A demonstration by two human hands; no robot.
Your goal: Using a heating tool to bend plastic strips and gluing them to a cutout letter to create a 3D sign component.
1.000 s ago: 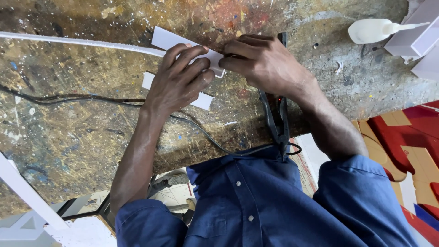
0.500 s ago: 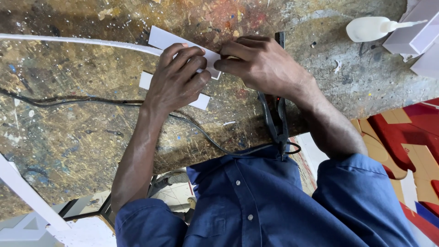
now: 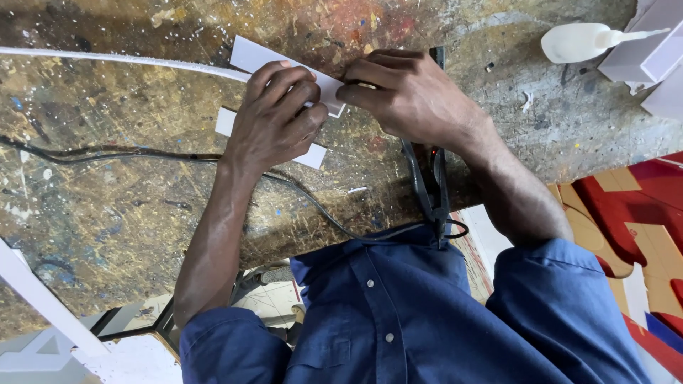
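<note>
a: left hand (image 3: 274, 117) pressing flat on a white strip (image 3: 252, 55), fingers curled over it. right hand (image 3: 409, 96) pinching the strip's end near the corner. both closed on the same piece, middle of the paint-splattered counter (image 3: 107, 213).

b: second strip (image 3: 309, 155) poking out under the left wrist, touching the counter. long thin white rod (image 3: 107, 58) running off to the left, right beside the first strip.

a: could slip probably, if the pinch loosens while the left keeps pushing. skewed join, maybe.

b: black cable (image 3: 107, 153) snaking just below the left hand too. easy to snag with the forearm and drag stuff. glue bottle (image 3: 580, 41) lying well apart, far right, so less worry there.
</note>
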